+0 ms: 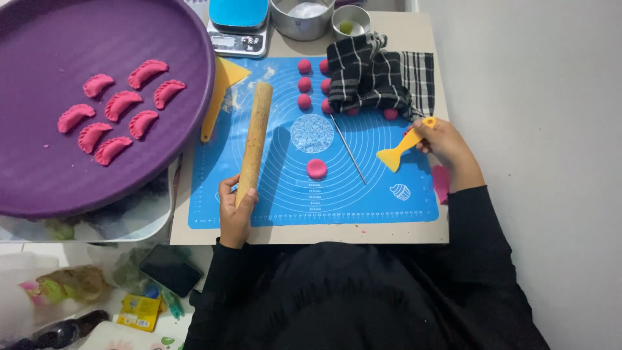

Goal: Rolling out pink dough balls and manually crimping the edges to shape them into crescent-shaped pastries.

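We see the left hand [234,209] with its grip wrapped around the lower end of a wooden rolling pin [254,139], thumb on top, pin angled up and away across the blue mat [363,194]. Left forearm comes in straight from the body in a black sleeve. Right hand [446,144] has its grip closed on the handle of a yellow scraper [400,149], blade pointing down-left and over the mat, wrist bent inward. Between the hands a flattened pink dough disc [316,168] lies on the mat, touching neither tool; a thin metal skewer [348,149] lies just beside it. Pink dough balls [304,83] sit farther back beside a checked cloth [379,74]. Purple tray [39,188] at left holds folded pink dumplings [120,104]. All on the table [304,234].
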